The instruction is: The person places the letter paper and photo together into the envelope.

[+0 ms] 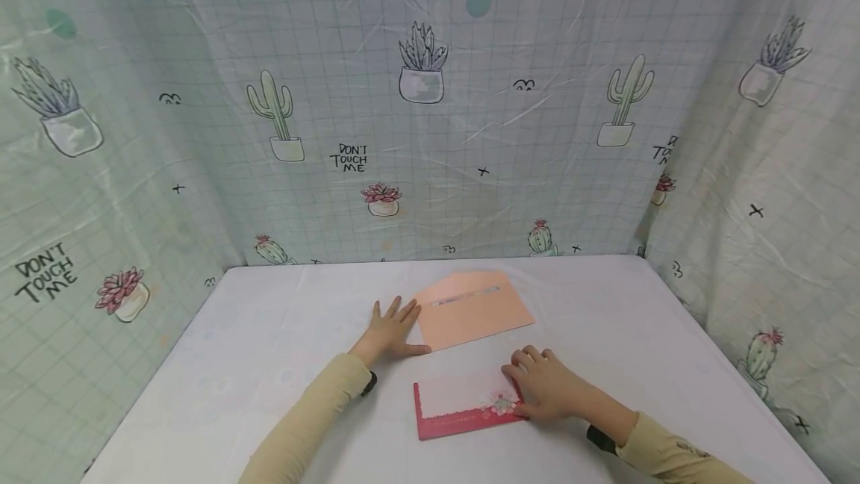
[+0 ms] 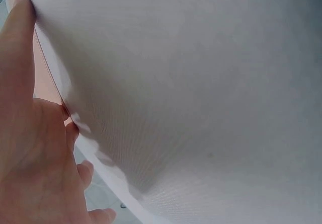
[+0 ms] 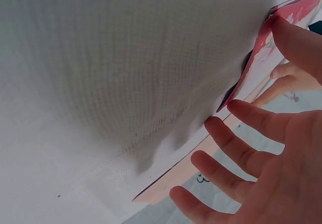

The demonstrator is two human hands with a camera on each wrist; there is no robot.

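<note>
A peach-orange envelope (image 1: pixel 477 316) lies on the white table, its flap side up and pointing away. At its left end my left hand (image 1: pixel 391 332) rests with fingers spread, the thumb near the bottom corner and the index finger near the top one. Closer to me lies a red and white greeting card (image 1: pixel 463 413) with a flower print. My right hand (image 1: pixel 547 387) grips the card's right end between thumb and index finger. In the right wrist view the card's edge (image 3: pixel 250 58) bows between them, and the other fingers are spread apart.
The white-covered table (image 1: pixel 269 364) ends at a printed cloth backdrop (image 1: pixel 423 133) with cactus drawings, which also runs along both sides. Dark bands sit at both wrists. A silvery strip (image 1: pixel 466 296) shows across the envelope below its flap.
</note>
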